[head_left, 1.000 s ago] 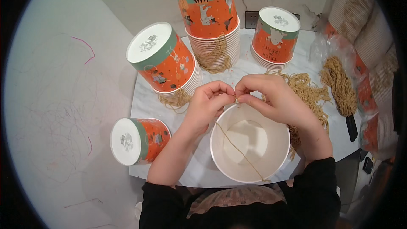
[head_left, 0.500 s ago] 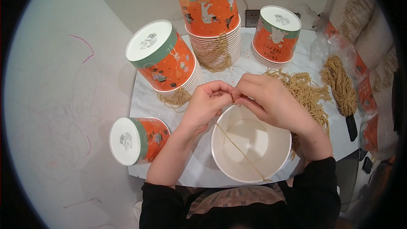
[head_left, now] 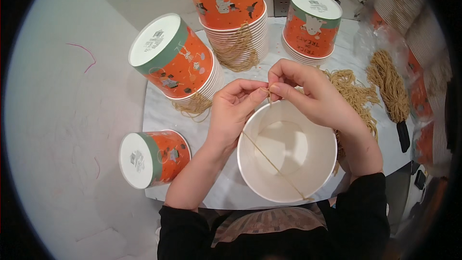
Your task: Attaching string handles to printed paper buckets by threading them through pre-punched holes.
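Observation:
An open white paper bucket stands upright on the white table close to me. A thin tan string runs across its mouth from the far rim to the near rim. My left hand and my right hand meet above the bucket's far rim, both pinching the string's end between thumb and forefinger.
Stacks of upside-down orange and green printed buckets stand at the back left, back middle and back right. One bucket lies at the table's left front. Tan string bundles and another lie right.
Both hands have stayed over the bucket's far rim, with only slight finger movement on the string. The bucket has not moved.

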Available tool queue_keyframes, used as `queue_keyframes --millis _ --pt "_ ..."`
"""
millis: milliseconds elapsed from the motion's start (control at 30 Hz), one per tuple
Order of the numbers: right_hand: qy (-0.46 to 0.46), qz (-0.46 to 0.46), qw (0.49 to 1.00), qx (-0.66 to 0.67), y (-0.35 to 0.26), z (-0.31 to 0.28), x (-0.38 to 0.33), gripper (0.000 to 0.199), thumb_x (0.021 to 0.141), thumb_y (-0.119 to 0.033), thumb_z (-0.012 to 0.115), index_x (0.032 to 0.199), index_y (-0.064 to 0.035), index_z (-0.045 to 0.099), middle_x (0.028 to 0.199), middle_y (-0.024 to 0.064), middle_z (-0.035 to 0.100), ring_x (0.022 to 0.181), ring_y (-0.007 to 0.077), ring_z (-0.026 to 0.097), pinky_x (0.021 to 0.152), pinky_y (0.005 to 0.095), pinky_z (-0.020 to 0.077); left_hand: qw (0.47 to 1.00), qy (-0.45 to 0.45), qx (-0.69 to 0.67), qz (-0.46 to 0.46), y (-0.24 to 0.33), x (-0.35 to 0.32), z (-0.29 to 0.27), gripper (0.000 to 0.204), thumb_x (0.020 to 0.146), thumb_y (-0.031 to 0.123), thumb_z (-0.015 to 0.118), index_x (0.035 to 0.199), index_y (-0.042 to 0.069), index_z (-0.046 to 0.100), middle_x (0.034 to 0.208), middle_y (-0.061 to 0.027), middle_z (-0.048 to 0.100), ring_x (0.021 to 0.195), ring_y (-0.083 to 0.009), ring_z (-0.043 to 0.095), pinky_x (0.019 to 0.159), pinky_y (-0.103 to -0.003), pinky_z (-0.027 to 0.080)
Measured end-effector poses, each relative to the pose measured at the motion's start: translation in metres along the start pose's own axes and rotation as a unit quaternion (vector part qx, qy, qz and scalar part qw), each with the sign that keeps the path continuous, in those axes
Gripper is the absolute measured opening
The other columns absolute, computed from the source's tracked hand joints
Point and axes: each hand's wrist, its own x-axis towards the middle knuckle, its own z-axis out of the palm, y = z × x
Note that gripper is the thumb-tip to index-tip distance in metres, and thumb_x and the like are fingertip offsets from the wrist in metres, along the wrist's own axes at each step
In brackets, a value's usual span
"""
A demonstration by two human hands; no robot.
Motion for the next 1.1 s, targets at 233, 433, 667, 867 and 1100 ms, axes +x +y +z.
queue_keyframes --millis 233,433,667,867,1100 --pt "-0.040 0.038 0.998 0.016 0.005 -0.007 0.004 0.008 0.099 -0.010 0.061 0.099 -0.0026 0.059 0.086 -0.0031 0.060 0.083 0.0053 0.058 0.078 0.0233 0.0483 0.998 -0.035 -0.024 -0.045 0.003 0.005 -0.008 0.015 0.095 0.003 0.069 0.109 -0.003 0.067 0.100 -0.0132 0.074 0.088 -0.0137 0.072 0.074 -0.024 0.060" --pt "-0.066 0.085 0.979 0.172 0.014 -0.005 0.006 0.011 0.099 -0.012 0.066 0.100 -0.0048 0.058 0.084 -0.0036 0.062 0.080 0.0030 0.058 0.074 0.0202 0.0468 0.997 -0.044 -0.035 -0.049 0.006 0.003 -0.004 0.015 0.094 0.003 0.071 0.108 -0.002 0.066 0.098 -0.0111 0.074 0.078 -0.0095 0.068 0.065 -0.020 0.055" --pt "-0.042 0.116 0.988 0.093 0.010 -0.003 0.006 0.011 0.099 -0.012 0.065 0.099 -0.0050 0.057 0.088 -0.0043 0.059 0.081 0.0021 0.055 0.073 0.0199 0.0455 0.999 -0.009 -0.022 -0.044 0.004 0.004 -0.007 0.017 0.091 0.006 0.076 0.103 0.002 0.064 0.087 -0.0009 0.067 0.066 -0.0016 0.056 0.054 -0.016 0.042" --pt "-0.011 0.053 0.998 -0.026 0.006 0.005 0.003 0.011 0.100 -0.013 0.061 0.100 -0.0013 0.059 0.093 -0.0031 0.058 0.089 0.0042 0.054 0.078 0.0219 0.0462 0.999 0.023 0.006 -0.043 0.003 0.004 -0.003 0.018 0.092 0.009 0.077 0.101 0.004 0.062 0.087 0.0007 0.066 0.066 -0.0009 0.055 0.054 -0.016 0.041" --pt "0.025 -0.006 0.998 -0.053 0.010 0.009 0.002 0.017 0.097 -0.015 0.063 0.101 0.0018 0.063 0.087 0.0057 0.066 0.082 0.0134 0.061 0.069 0.0292 0.0484 0.999 0.042 0.004 -0.012 0.002 0.004 -0.002 0.018 0.093 0.007 0.075 0.101 0.003 0.060 0.088 -0.0020 0.066 0.074 -0.0043 0.061 0.062 -0.018 0.050"
